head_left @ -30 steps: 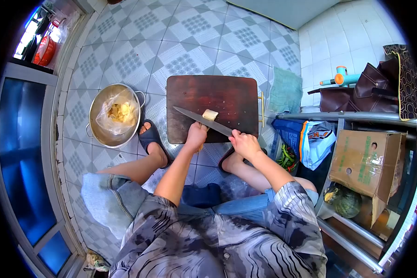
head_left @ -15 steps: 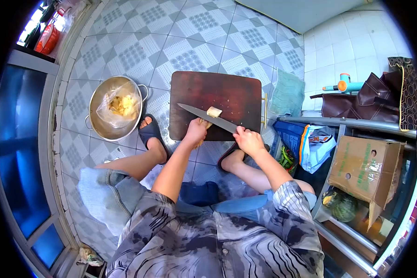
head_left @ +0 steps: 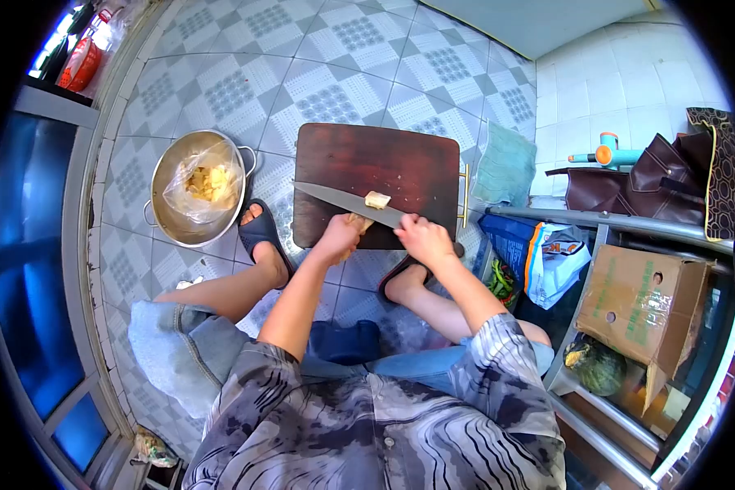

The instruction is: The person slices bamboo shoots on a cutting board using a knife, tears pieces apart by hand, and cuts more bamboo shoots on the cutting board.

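Observation:
A long grey kitchen knife [head_left: 335,194] lies slantwise over the dark brown cutting board [head_left: 367,155], its tip at the board's left edge. My right hand [head_left: 426,241] is closed around its handle end at the board's lower right. Just below the blade, my left hand [head_left: 340,238] pinches a pale, knobbly piece of food, mostly hidden by the fingers; its kind cannot be made out. Against the blade's far side rests a short whitish cut chunk [head_left: 376,200]. Small crumbs dot the board near it.
Left of the board stands a steel two-handled pot [head_left: 168,214] with a clear plastic bag [head_left: 194,194] of pale yellow pieces. My sandalled feet flank the board. At right are a metal rack [head_left: 576,306], a cardboard box [head_left: 641,298], a green squash [head_left: 598,367] and plastic bags [head_left: 554,265].
The knife and my right hand have slid left across the board, so the tip reaches its left edge. My left hand keeps its pinch. The cut chunk stays by the blade.

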### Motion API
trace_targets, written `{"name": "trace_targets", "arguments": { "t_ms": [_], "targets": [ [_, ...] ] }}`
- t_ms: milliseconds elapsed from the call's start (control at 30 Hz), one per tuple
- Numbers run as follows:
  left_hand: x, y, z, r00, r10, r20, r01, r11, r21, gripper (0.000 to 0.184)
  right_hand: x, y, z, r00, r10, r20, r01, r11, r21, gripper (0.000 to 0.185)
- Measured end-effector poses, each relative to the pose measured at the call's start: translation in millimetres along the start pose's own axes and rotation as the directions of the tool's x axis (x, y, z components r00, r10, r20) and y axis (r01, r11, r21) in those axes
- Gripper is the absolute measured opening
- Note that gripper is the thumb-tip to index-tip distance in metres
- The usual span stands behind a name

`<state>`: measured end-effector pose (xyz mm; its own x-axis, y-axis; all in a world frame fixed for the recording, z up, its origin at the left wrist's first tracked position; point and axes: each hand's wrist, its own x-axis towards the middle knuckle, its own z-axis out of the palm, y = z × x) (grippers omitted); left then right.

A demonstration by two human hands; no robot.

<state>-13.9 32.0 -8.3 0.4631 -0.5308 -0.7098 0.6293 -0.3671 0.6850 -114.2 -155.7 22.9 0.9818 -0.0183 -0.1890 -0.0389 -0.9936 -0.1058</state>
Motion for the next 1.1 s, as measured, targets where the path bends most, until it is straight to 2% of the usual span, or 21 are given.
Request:
{"name": "trace_targets", "arguments": {
  "t_ms": [100, 167, 200, 233, 300, 333, 367, 433, 467, 500, 600, 733, 800, 833, 900, 933, 967, 1000, 1033, 1067, 1100],
  "targets": [
    [-2.6, 5.4, -0.5, 0.998, -0.043, 0.051, 0.049, 0.992, -0.12, 0.024, -36.2, 35.9, -6.2, 0.994, 0.071, 0.089, -0.067, 0.997, -0.046, 0.043],
    [-3.5, 3.0, 4.0, 0.999, 0.025, 0.034, -0.026, 0.999, 0.022, 0.025, -39.9, 41.5, -8.3, 0.991, 0.063, 0.116, -0.055, 0.996, -0.076, 0.042],
    [-3.4, 2.7, 8.3, 0.996, 0.082, -0.022, -0.075, 0.97, 0.232, 0.026, -35.8, 37.0, -8.1, 0.991, 0.062, 0.114, -0.058, 0.998, -0.037, 0.04],
    [0.4, -3.4, 11.4, 0.996, 0.083, -0.028, -0.074, 0.97, 0.232, 0.026, -30.3, 30.7, -6.2, 0.992, 0.06, 0.112, -0.061, 0.998, 0.004, 0.038],
    [7.9, -15.7, 18.8, 0.958, 0.274, -0.085, -0.198, 0.847, 0.493, 0.026, -3.5, 4.3, 0.2, 0.998, -0.031, -0.052, 0.035, 0.997, 0.07, 0.034],
    [4.5, -10.4, 21.2, 0.962, 0.264, -0.064, -0.194, 0.834, 0.517, 0.026, 14.4, -11.0, -1.1, 0.992, -0.053, -0.113, 0.063, 0.994, 0.094, 0.032],
    [4.3, -10.5, 18.6, 0.963, 0.261, -0.061, -0.191, 0.829, 0.525, 0.026, 24.5, -21.2, -3.3, 0.992, -0.046, -0.116, 0.058, 0.993, 0.102, 0.032],
    [7.6, -9.8, 9.0, 0.964, 0.245, -0.104, -0.165, 0.856, 0.489, 0.026, 39.8, -32.3, -7.5, 1.0, -0.011, 0.027, 0.011, 1.0, 0.009, 0.037],
    [7.0, -13.0, 2.6, 0.98, 0.175, -0.096, -0.137, 0.938, 0.319, 0.025, 37.6, -28.8, -8.0, 1.0, -0.016, 0.027, 0.015, 1.0, 0.015, 0.037],
    [3.9, -10.6, -1.9, 0.979, 0.178, -0.099, -0.139, 0.938, 0.317, 0.025, 32.6, -21.4, -7.0, 0.999, -0.02, 0.025, 0.02, 1.0, 0.013, 0.037],
    [-12.1, 6.7, -6.6, 0.997, -0.077, 0.018, 0.078, 0.996, -0.037, 0.018, -6.9, 19.1, -1.6, 0.999, 0.004, 0.051, -0.002, 0.999, -0.042, 0.034],
    [-14.5, 11.7, -9.4, 0.995, -0.084, 0.052, 0.082, 0.996, 0.044, 0.017, -42.9, 60.4, -5.2, 0.992, 0.043, 0.117, -0.036, 0.998, -0.059, 0.041],
    [2.8, -5.4, -1.3, 0.992, 0.124, -0.028, -0.108, 0.94, 0.325, 0.025, -37.1, 52.5, -3.6, 0.985, 0.073, 0.153, -0.062, 0.995, -0.076, 0.041],
    [10.7, -12.5, 0.5, 0.992, 0.125, -0.025, -0.109, 0.937, 0.331, 0.025, -25.6, 41.0, -2.9, 0.991, 0.05, 0.121, -0.047, 0.998, -0.029, 0.039],
    [20.8, -22.7, 0.2, 0.97, 0.241, 0.009, -0.203, 0.793, 0.575, 0.033, -0.1, 4.7, -8.7, 0.994, 0.048, 0.095, -0.05, 0.999, 0.021, 0.036],
    [8.8, -7.5, 12.3, 0.99, 0.142, -0.018, -0.107, 0.82, 0.562, 0.033, 18.1, -12.5, 0.1, 0.995, -0.043, -0.091, 0.053, 0.993, 0.109, 0.036],
    [-6.6, 4.9, 25.7, 0.998, 0.038, -0.043, -0.009, 0.837, 0.547, 0.032, 36.7, -32.8, -5.4, 0.991, -0.053, -0.124, 0.069, 0.989, 0.127, 0.034],
    [-9.2, 3.2, 24.9, 0.975, 0.216, -0.06, -0.156, 0.843, 0.514, 0.032, 48.4, -46.0, -8.3, 1.0, -0.018, 0.001, 0.017, 0.996, 0.092, 0.036],
    [-6.1, 6.1, 16.7, 0.972, 0.226, -0.057, -0.163, 0.833, 0.529, 0.032, 56.8, -52.3, -11.0, 0.992, 0.03, 0.121, -0.036, 0.998, 0.049, 0.037],
    [-10.6, 0.8, 6.8, 0.987, 0.134, -0.085, -0.085, 0.9, 0.427, 0.032, 48.8, -52.5, -6.9, 0.992, 0.035, 0.123, -0.042, 0.997, 0.06, 0.037],
    [-14.0, 3.4, -2.0, 0.993, 0.048, -0.111, -0.011, 0.951, 0.308, 0.032, 41.8, -44.7, -1.0, 1.0, 0.022, 0.009, -0.022, 0.996, 0.088, 0.036]
  ]
}}
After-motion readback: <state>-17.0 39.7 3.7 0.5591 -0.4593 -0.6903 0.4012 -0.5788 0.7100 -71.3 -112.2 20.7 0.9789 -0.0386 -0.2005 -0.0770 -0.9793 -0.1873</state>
